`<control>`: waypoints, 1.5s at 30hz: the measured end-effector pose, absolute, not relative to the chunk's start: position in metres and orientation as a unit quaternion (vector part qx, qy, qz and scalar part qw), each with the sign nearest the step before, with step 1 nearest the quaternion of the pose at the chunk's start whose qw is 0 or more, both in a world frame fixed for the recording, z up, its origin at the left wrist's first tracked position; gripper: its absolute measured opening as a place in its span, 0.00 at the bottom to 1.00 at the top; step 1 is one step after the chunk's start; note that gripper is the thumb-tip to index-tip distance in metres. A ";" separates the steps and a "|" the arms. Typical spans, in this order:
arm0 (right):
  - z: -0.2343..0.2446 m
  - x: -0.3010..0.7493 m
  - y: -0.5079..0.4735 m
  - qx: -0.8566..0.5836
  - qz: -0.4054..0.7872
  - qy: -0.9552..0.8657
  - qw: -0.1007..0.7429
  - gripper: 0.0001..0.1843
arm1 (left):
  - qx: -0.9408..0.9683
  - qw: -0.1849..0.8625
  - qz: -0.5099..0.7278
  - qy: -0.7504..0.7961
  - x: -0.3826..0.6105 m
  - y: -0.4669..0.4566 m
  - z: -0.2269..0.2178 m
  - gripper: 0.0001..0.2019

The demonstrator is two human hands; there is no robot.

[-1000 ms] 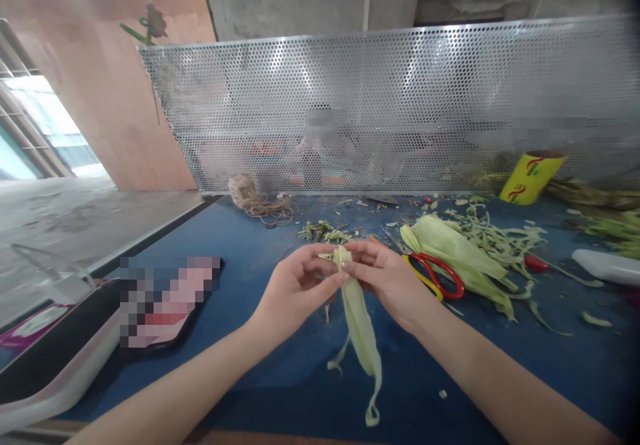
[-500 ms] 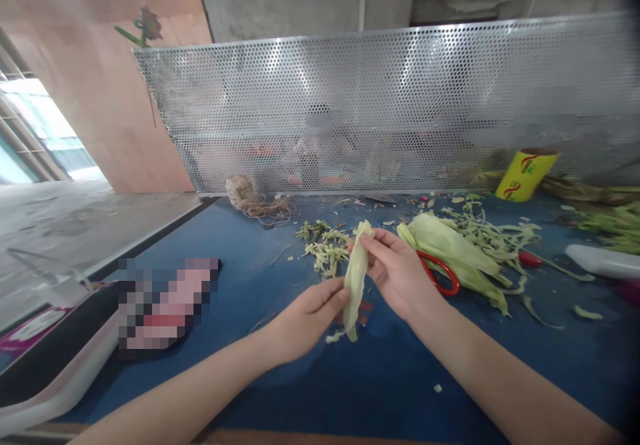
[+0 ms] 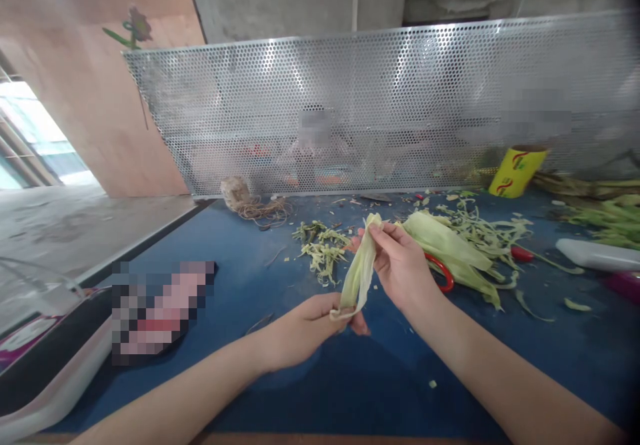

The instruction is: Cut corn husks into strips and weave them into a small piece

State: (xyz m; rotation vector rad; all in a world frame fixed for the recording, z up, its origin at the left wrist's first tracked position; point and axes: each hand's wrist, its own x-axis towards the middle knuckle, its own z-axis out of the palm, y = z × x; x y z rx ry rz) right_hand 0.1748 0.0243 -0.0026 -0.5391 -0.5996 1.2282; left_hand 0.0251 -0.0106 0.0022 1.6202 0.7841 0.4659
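A pale green corn husk is stretched between my two hands above the blue tabletop. My right hand pinches its upper end between thumb and fingers. Lower down, my left hand grips the other end, which curls over the thumb. Just right of my right hand lie larger husks, with a red looped handle partly hidden beside them. Behind the held husk, small shredded green pieces are scattered on the table.
Farther back are a twine ball with loose strands and a yellow cardboard roll. Curly green strips and a white-handled object lie right. A white-rimmed device stands left. A perforated metal screen closes off the back.
My left hand has shifted down and slightly left, its fingers now under the husk. The husk's lower end has folded over my left thumb. The view has turned slightly right.
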 end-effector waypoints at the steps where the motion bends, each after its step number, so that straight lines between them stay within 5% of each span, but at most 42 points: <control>1: -0.002 0.175 0.024 -0.247 0.557 -0.270 0.746 0.11 | 0.689 0.610 0.197 0.338 0.025 -0.011 0.002 0.14; 12: 0.003 0.166 0.011 -0.278 0.475 -0.342 0.762 0.10 | 0.464 0.836 0.135 0.260 0.024 -0.003 -0.007 0.33; 20: 0.004 0.171 0.010 -0.293 0.413 -0.390 0.769 0.11 | 0.500 0.804 0.168 0.275 0.026 -0.016 -0.008 0.12; 45: -0.004 0.180 0.027 -0.265 0.531 -0.286 0.752 0.10 | 0.662 0.670 0.195 0.275 -0.006 -0.008 0.025 0.10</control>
